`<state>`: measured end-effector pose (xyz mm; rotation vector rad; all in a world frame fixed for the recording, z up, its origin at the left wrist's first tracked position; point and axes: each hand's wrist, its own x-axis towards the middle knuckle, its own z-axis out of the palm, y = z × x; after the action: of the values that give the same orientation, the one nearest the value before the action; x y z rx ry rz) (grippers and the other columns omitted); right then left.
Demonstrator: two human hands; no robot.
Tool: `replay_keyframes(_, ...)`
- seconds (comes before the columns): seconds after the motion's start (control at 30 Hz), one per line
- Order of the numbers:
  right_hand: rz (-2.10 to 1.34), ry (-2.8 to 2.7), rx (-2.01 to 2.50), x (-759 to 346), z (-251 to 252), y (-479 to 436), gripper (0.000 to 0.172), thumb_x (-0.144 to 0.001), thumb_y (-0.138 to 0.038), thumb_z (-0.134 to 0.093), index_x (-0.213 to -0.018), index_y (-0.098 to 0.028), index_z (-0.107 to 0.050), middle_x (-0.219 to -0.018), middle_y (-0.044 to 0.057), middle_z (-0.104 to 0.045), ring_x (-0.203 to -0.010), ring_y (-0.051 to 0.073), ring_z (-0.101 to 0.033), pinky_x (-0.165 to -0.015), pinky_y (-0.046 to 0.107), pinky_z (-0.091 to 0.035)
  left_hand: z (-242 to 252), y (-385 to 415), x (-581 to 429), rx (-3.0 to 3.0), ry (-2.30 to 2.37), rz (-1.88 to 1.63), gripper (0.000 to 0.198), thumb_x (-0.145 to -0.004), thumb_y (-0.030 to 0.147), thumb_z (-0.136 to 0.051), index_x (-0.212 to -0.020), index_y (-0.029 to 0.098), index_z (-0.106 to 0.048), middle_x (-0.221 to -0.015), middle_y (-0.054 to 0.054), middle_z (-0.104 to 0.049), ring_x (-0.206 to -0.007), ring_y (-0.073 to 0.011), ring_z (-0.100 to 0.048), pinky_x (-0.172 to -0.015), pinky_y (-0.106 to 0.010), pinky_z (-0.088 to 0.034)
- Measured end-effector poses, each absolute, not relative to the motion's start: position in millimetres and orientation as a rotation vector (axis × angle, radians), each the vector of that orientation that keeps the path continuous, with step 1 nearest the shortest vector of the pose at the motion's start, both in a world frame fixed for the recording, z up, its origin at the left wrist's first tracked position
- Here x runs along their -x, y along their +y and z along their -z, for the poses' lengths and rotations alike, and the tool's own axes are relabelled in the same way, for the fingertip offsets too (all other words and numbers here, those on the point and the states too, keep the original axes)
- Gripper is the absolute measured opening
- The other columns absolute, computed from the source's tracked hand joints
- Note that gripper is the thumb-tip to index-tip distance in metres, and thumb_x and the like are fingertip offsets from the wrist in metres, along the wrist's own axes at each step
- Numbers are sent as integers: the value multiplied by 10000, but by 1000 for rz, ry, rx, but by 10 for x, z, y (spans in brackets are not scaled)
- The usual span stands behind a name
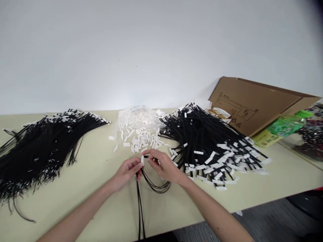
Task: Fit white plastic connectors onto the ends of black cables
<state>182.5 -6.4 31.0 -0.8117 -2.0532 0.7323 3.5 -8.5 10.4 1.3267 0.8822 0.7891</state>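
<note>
My left hand (128, 170) pinches a small white connector housing (142, 160) between thumb and fingers, above the middle of the table. Close against it, my right hand (164, 165) is closed on the ends of several thin black wires (158, 191). These wires loop below my right hand, and some hang straight down past the table's front edge. The fingertips partly cover the spot where wires and housing meet, so I cannot tell how far in they sit. Just beyond my hands lie many loose white housings (144, 139), spilling from a clear plastic bag (141, 117).
A large heap of black wires (47, 144) covers the table's left side. To the right lies another heap of black wires (202, 134) with white housings on their ends. Behind it leans a cardboard box (244, 104), with a green-labelled bottle (281, 129) lying against it.
</note>
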Motion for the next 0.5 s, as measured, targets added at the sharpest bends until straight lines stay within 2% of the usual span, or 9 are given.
replay_keyframes(0.27, -731, -2064, 814, -1822, -301, -68, 147, -854, -124, -360, -757, -190, -448, -1013, 54, -591, -736, 103, -556, -641, 228, -431, -96, -88, -33, -1320, 880, -777, 240, -775, 374, -544, -681, 153, -530, -543, 25, -507, -478, -110, -503, -467, -229, -400)
replay_keyframes(0.37, -614, -2027, 836, -1790, -252, -58, 127, -864, -141, -377, -818, -193, -484, -1010, 65, -591, -897, 138, -561, -769, 276, -450, -61, -69, -23, -1258, 879, -821, 225, -769, 371, -555, -719, 152, -546, -558, 20, -512, -481, -111, -494, -469, -231, -396)
replay_keyframes(0.5, -302, -1956, 888, -1774, -205, -40, 156, -845, -167, -442, -985, -198, -501, -1137, 99, -529, -1091, 190, -470, -921, 395, -404, -44, -35, -26, -1156, 926, -936, 229, -740, 367, -596, -718, 143, -558, -579, 20, -506, -515, -107, -486, -497, -227, -388)
